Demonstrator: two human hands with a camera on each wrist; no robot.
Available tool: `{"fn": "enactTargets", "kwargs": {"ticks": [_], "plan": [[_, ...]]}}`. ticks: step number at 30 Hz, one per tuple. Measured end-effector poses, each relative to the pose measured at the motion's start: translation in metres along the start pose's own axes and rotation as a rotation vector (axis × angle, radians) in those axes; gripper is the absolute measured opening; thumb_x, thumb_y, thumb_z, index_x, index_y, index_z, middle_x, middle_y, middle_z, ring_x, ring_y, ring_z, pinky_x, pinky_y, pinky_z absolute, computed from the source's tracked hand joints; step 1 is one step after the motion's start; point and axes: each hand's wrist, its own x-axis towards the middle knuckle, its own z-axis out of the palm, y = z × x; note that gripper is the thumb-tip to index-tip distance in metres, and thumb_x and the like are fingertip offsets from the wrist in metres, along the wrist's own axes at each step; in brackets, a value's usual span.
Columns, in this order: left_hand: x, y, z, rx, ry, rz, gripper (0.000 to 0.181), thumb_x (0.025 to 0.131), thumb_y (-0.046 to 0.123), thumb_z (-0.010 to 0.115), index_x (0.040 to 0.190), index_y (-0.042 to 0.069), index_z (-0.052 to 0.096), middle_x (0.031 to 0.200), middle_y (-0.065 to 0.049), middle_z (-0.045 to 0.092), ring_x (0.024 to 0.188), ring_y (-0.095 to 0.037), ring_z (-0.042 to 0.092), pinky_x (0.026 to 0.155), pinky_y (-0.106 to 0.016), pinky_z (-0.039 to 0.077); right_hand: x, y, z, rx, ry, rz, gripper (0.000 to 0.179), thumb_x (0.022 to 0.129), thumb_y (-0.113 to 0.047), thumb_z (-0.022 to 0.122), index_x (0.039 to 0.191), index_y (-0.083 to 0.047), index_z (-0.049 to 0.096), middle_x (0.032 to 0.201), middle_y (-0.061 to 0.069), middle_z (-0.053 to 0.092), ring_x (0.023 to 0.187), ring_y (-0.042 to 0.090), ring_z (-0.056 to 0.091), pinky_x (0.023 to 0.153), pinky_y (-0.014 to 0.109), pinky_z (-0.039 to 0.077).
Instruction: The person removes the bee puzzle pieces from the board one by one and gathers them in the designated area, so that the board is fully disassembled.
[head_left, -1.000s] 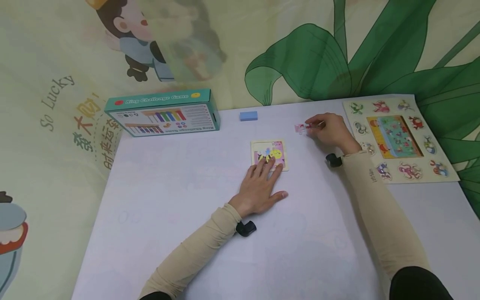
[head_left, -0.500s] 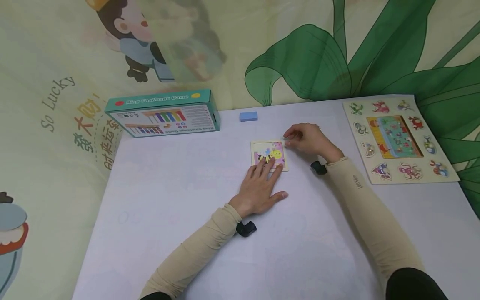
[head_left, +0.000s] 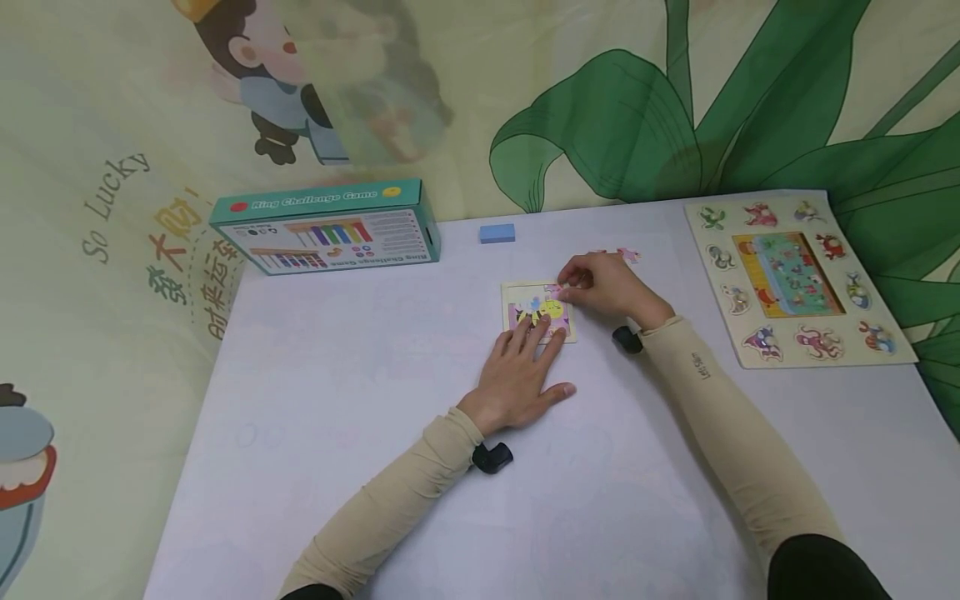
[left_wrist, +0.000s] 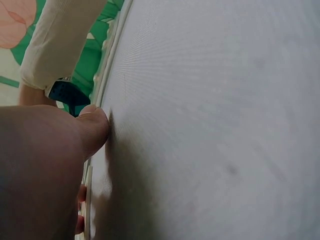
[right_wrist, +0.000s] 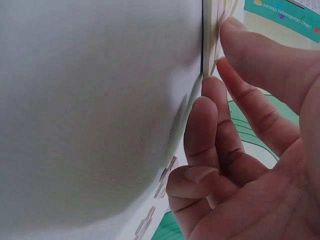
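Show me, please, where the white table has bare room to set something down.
Widest is the table between the green box and the left sleeve; another patch separates it from the right sleeve. It is crowded around the small puzzle: the left hand on it, the right hand at its corner, pink pieces beyond.

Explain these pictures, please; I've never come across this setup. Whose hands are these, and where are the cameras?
There is no robot: a person works bare-handed at a white table. The widest picture comes from a camera worn on the head, looking down; the other two come from cameras on the wrists, each close to its own hand. The left hand rests its fingertips on a small puzzle board. The right hand is at that board's far right corner; whether it pinches a piece is unclear. Loose pink pieces lie just beyond it. Also there: a blue block, a game box and a larger animal board.
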Motion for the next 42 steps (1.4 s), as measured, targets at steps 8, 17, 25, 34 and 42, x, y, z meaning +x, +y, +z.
{"fn": "enactTargets", "kwargs": {"ticks": [8,17,25,34,42], "plan": [[-0.0006,0.0007,0.0005,0.0,-0.007,0.002,0.082,0.108,0.067,0.037,0.172,0.021,0.015,0.181,-0.009,0.005,0.167,-0.034,0.003,0.133,-0.051,0.013,-0.0002,-0.0005,0.0026,-0.021,0.011,-0.005,0.024,0.093,-0.015,0.084,0.112,-0.003,0.077,0.099,0.014,0.072,0.091,0.028,0.057,0.082,0.039,0.043],[0.0,0.0009,-0.0004,-0.004,0.001,0.006,0.082,0.109,0.066,0.037,0.172,0.02,0.016,0.18,-0.01,0.006,0.167,-0.035,0.003,0.133,-0.052,0.013,-0.0009,-0.0013,0.0005,-0.029,0.043,0.002,0.023,0.09,-0.013,0.087,0.111,-0.006,0.083,0.103,0.012,0.078,0.092,0.027,0.061,0.081,0.039,0.045],[0.0017,0.0003,-0.0002,-0.009,-0.006,0.001,0.082,0.108,0.066,0.037,0.172,0.02,0.015,0.181,-0.01,0.005,0.167,-0.035,0.002,0.133,-0.052,0.012,-0.0002,-0.0006,-0.0011,-0.015,0.053,-0.003,0.023,0.088,-0.011,0.088,0.11,-0.006,0.084,0.107,0.013,0.079,0.098,0.028,0.067,0.085,0.042,0.049],[0.0018,-0.0004,0.0007,-0.01,-0.005,0.0,0.082,0.108,0.067,0.037,0.173,0.021,0.015,0.181,-0.01,0.005,0.167,-0.035,0.002,0.133,-0.051,0.013,0.0034,-0.001,0.0012,0.015,0.027,0.035,0.025,0.089,-0.011,0.087,0.111,-0.004,0.08,0.105,0.015,0.076,0.091,0.029,0.06,0.081,0.037,0.046],[0.0004,0.0005,0.0006,0.007,-0.004,0.004,0.083,0.108,0.067,0.037,0.173,0.021,0.014,0.181,-0.009,0.004,0.167,-0.035,0.003,0.133,-0.051,0.013,0.0026,0.0011,0.0031,0.029,0.006,0.028,0.024,0.092,-0.01,0.084,0.112,-0.003,0.076,0.107,0.016,0.072,0.093,0.03,0.062,0.083,0.039,0.05]]}}
